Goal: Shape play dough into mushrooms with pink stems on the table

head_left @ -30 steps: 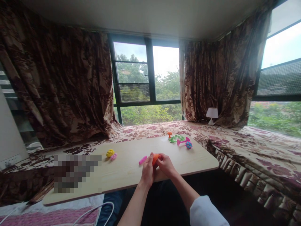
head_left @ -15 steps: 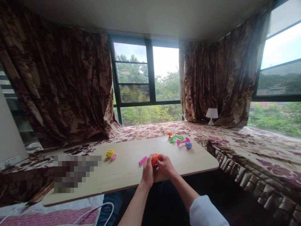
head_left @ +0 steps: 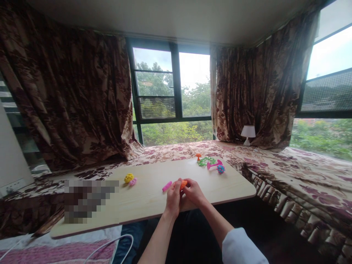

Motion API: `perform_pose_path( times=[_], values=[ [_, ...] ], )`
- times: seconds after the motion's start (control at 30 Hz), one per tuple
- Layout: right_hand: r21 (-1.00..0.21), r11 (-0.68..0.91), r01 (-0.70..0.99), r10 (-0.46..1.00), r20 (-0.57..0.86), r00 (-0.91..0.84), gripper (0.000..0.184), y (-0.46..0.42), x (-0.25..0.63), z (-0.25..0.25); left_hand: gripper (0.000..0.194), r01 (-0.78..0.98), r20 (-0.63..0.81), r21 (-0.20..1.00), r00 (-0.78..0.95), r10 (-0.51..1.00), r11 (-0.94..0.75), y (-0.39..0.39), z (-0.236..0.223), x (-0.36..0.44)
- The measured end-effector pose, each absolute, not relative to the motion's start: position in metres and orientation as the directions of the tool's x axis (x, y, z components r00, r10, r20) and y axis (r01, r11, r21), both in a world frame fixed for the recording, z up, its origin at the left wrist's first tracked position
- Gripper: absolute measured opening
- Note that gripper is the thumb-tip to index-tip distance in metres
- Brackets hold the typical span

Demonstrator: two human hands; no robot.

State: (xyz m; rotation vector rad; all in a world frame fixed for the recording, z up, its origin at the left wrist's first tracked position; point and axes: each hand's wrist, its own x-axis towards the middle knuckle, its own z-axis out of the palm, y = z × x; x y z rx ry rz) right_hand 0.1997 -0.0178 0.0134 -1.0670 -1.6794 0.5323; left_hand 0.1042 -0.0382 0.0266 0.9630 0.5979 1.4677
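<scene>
Between my two hands, close to the table's near edge, is a small orange piece (head_left: 183, 184), partly covered by fingers; its kind does not show, though it looks soft. My left hand (head_left: 173, 196) closes on it from the left, thumb and fingers curled. From the right, my right hand (head_left: 194, 192) pinches it with bent fingers. Just left of my left hand a bright pink stick-like piece (head_left: 167, 186) lies on the pale wooden table (head_left: 150, 198). Farther left, a yellow lump (head_left: 128, 178) touches a light pink lump (head_left: 133, 182).
Toward the table's back right lie an orange mushroom-shaped piece (head_left: 198, 157), a tangle of green loops (head_left: 206, 161), a pink dumbbell-shaped piece (head_left: 214, 164) and a blue knobbly ball (head_left: 220, 169). A white lamp (head_left: 248, 134) stands on the floral ledge. A white cable (head_left: 130, 242) curves below the table.
The fingers of my left hand have moved over the orange piece, so less of it shows and its outline looks smaller. The things lying on the table have stayed in place.
</scene>
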Motion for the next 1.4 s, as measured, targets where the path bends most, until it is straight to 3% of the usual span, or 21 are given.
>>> perform_pose_path(
  times=[0.57,1.17,1.4],
  values=[
    [-0.788,0.498,0.362,0.855,0.516,-0.052,0.020,-0.021,0.199,0.017,0.027,-0.544,0.288,0.810,0.041,0.957,-0.220,-0.034,0.019,0.102],
    [-0.790,0.458,0.407,0.875,0.481,-0.050,0.020,-0.016,0.198,0.010,0.029,-0.545,0.249,0.818,0.050,0.967,-0.182,-0.030,0.018,0.101],
    [-0.782,0.510,0.357,0.851,0.519,-0.079,0.020,-0.019,0.200,0.016,0.031,-0.543,0.283,0.808,0.019,0.959,-0.228,-0.035,0.020,0.101]
  ],
)
